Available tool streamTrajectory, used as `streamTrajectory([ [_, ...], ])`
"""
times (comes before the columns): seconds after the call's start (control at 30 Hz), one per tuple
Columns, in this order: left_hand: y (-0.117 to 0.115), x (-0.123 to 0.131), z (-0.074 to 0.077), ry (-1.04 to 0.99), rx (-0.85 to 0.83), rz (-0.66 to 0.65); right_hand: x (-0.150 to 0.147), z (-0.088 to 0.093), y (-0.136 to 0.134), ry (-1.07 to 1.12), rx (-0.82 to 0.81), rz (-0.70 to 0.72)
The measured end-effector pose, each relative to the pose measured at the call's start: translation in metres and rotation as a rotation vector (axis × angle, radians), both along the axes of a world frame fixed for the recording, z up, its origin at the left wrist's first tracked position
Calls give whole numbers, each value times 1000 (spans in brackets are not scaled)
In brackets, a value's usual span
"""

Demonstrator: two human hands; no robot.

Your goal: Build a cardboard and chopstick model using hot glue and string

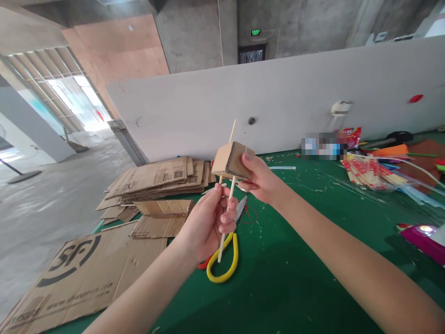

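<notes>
Forearms [333, 246] are slanting toward the cardboard box [222, 160]; beneath it, the left hand [208, 220] is grasping wooden sticks [232, 189]; the right hand [260, 178] is pinching its side, seemingly steadying it.

We are viewing a makeshift craft workshop.
We are seeing a bare concrete wall [194, 37] and a green exit sign [255, 32] beyond, while stacked cardboard [153, 180] and yellow-handled scissors [236, 260] are lying on a green worktable [278, 283].

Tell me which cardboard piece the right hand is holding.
The small boxy cardboard piece, raised off the table with sticks projecting below it. The stacked sheets, the creased piece and the large SF-printed sheet all sit to its left.
</notes>
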State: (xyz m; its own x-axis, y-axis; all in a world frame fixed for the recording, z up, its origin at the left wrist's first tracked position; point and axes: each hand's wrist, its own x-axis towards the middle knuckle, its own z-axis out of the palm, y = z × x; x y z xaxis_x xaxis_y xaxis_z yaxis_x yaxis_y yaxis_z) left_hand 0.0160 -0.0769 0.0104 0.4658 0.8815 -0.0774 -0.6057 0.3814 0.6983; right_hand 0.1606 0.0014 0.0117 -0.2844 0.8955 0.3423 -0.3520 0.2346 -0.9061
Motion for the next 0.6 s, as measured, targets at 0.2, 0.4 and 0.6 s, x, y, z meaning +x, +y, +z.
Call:
streamTrajectory([
  [0.2,-7,-4,-17,346,-15,-113,47,31,22,297,-1,-347],
  [0.4,24,-28,-22,1503,589,73,100,55,25,111,131,-443],
  [0.6,56,-24,-54,1920,962,279,63,35,8,-329,5,37],
])
